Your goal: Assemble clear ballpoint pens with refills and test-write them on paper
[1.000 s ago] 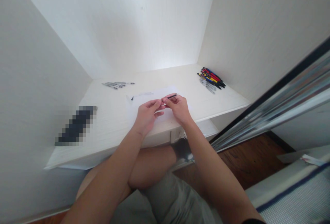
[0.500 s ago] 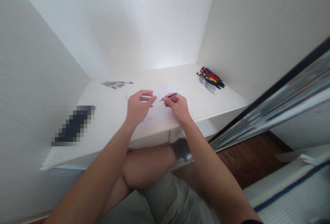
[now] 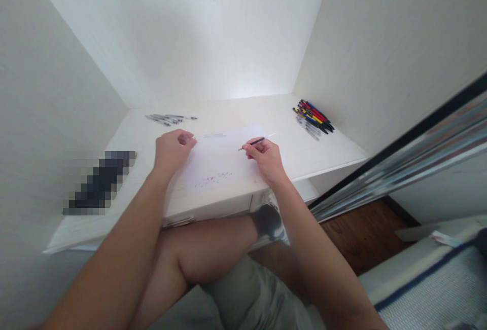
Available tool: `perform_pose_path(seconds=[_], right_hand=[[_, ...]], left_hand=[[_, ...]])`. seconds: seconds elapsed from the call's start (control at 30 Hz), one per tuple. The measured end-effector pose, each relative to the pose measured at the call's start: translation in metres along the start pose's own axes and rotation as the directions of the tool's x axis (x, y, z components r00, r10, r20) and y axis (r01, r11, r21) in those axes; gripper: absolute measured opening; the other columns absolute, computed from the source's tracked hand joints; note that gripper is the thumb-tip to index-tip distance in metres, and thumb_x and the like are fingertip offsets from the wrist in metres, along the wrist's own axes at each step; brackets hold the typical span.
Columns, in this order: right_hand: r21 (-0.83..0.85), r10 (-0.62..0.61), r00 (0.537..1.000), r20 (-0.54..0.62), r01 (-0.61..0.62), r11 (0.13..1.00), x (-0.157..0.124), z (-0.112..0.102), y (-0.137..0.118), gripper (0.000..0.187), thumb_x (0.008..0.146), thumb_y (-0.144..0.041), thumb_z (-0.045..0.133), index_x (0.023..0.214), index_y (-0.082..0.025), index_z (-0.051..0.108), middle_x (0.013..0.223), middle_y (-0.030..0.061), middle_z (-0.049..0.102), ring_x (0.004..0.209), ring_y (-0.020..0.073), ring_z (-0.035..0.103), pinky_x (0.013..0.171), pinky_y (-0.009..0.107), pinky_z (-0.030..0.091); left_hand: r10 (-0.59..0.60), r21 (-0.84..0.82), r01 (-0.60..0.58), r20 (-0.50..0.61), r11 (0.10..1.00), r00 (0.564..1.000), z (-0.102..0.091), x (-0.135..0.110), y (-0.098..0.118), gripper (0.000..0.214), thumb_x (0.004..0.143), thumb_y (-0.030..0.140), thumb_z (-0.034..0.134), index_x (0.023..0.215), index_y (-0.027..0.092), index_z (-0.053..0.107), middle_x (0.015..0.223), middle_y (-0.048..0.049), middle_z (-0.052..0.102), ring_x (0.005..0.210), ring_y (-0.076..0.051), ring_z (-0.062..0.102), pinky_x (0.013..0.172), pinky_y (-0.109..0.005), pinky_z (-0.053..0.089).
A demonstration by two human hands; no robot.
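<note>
My right hand point(image 3: 268, 157) pinches a thin pen refill point(image 3: 257, 141), dark along the middle with a clear tail; its tip points left, over the white paper point(image 3: 228, 155). My left hand point(image 3: 172, 151) is at the paper's left edge, thumb and fingertips together. Whatever lies in that pinch, if anything, is too small to make out. Small reddish and dark marks point(image 3: 213, 179) run along the paper's near side, and faint grey strokes point(image 3: 215, 136) show near its far edge.
Several clear pens point(image 3: 169, 119) lie at the back left of the white desk point(image 3: 243, 109). Coloured pens point(image 3: 314, 116) with clear ones point(image 3: 309, 128) beside them are at the back right. A blurred-out dark object point(image 3: 101, 183) rests at the left. Walls enclose the desk.
My left hand has moved left, away from the refill, and its fingers have closed together, uncovering more of the paper. My right hand still holds the refill in nearly the same place.
</note>
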State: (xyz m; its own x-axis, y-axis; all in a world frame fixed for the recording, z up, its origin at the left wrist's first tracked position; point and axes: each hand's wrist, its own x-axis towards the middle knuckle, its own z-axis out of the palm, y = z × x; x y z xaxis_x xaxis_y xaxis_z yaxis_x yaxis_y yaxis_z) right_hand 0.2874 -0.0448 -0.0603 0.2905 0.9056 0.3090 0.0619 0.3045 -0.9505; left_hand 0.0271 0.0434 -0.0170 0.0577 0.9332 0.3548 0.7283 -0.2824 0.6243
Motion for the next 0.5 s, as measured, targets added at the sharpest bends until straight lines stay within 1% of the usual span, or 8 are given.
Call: perform_pose_path(seconds=[0.07,0.1,0.17,0.2,0.27,0.33,0.43,0.5], right_hand=[[0.021,0.008,1.000,-0.008,-0.008,1.000,0.000,0.000,-0.001,0.033,0.079,-0.047,0.083,0.092,-0.019,0.073,0.076,0.0039,0.074,0.068,0.0169,0.066,0.070,0.033,0.056],[0.039,0.014,1.000,-0.014,-0.013,0.999,0.000,0.000,-0.002,0.033,0.078,-0.047,0.084,0.092,-0.019,0.073,0.076,0.0037,0.075,0.068,0.0166,0.066,0.070,0.033,0.056],[0.094,0.033,0.999,-0.024,-0.031,0.995,-0.001,0.003,-0.003,0.034,0.077,-0.046,0.086,0.091,-0.019,0.073,0.077,0.0032,0.075,0.069,0.0164,0.068,0.072,0.032,0.057],[0.132,0.046,0.998,-0.033,-0.041,0.990,-0.002,0.006,-0.005,0.033,0.076,-0.045,0.087,0.091,-0.019,0.073,0.077,0.0028,0.075,0.070,0.0165,0.069,0.073,0.033,0.057],[0.216,0.067,0.996,-0.051,-0.054,0.975,-0.005,0.015,-0.007,0.031,0.075,-0.041,0.088,0.091,-0.019,0.073,0.077,0.0021,0.075,0.072,0.0170,0.071,0.076,0.033,0.059],[0.290,0.082,0.995,-0.060,-0.061,0.955,-0.009,0.027,-0.010,0.031,0.074,-0.039,0.089,0.091,-0.019,0.072,0.079,0.0018,0.076,0.076,0.0181,0.074,0.079,0.034,0.060],[0.368,0.106,0.993,-0.055,-0.078,0.926,-0.017,0.044,-0.014,0.033,0.073,-0.040,0.090,0.091,-0.019,0.072,0.083,0.0019,0.076,0.080,0.0195,0.076,0.082,0.037,0.062],[0.397,0.121,0.991,-0.062,-0.087,0.914,-0.021,0.051,-0.015,0.035,0.072,-0.040,0.091,0.091,-0.019,0.071,0.084,0.0017,0.076,0.080,0.0194,0.076,0.082,0.037,0.063]], left_hand=[[-0.058,-0.204,0.048,-0.041,0.978,0.997,0.001,-0.008,0.006,0.017,0.076,0.027,0.083,0.091,0.020,0.078,0.085,-0.0074,0.077,0.081,-0.023,0.071,0.088,-0.039,0.055],[-0.109,-0.356,0.085,-0.049,0.931,0.993,0.002,-0.015,0.011,0.022,0.073,0.028,0.086,0.092,0.019,0.078,0.086,-0.0072,0.077,0.080,-0.022,0.072,0.085,-0.037,0.057],[-0.202,-0.638,0.167,0.017,0.752,0.979,0.005,-0.031,0.024,0.033,0.069,0.030,0.089,0.098,0.017,0.078,0.091,-0.0082,0.079,0.078,-0.019,0.072,0.080,-0.034,0.059],[-0.227,-0.697,0.203,0.059,0.688,0.972,0.007,-0.039,0.031,0.035,0.068,0.029,0.091,0.098,0.016,0.078,0.093,-0.0091,0.079,0.080,-0.019,0.072,0.081,-0.034,0.059],[-0.260,-0.749,0.241,0.095,0.617,0.961,0.010,-0.055,0.046,0.036,0.066,0.025,0.093,0.096,0.013,0.078,0.091,-0.0096,0.079,0.081,-0.019,0.072,0.081,-0.034,0.061],[-0.273,-0.788,0.246,0.103,0.564,0.957,0.013,-0.066,0.056,0.034,0.067,0.023,0.093,0.095,0.013,0.077,0.092,-0.0086,0.078,0.082,-0.019,0.072,0.082,-0.034,0.062],[-0.275,-0.821,0.254,0.124,0.510,0.953,0.013,-0.074,0.062,0.028,0.071,0.022,0.092,0.094,0.013,0.077,0.092,-0.0076,0.077,0.084,-0.018,0.072,0.084,-0.033,0.062],[-0.268,-0.822,0.269,0.148,0.502,0.952,0.012,-0.078,0.063,0.025,0.073,0.020,0.091,0.093,0.012,0.078,0.093,-0.0074,0.077,0.085,-0.017,0.072,0.086,-0.032,0.062]])
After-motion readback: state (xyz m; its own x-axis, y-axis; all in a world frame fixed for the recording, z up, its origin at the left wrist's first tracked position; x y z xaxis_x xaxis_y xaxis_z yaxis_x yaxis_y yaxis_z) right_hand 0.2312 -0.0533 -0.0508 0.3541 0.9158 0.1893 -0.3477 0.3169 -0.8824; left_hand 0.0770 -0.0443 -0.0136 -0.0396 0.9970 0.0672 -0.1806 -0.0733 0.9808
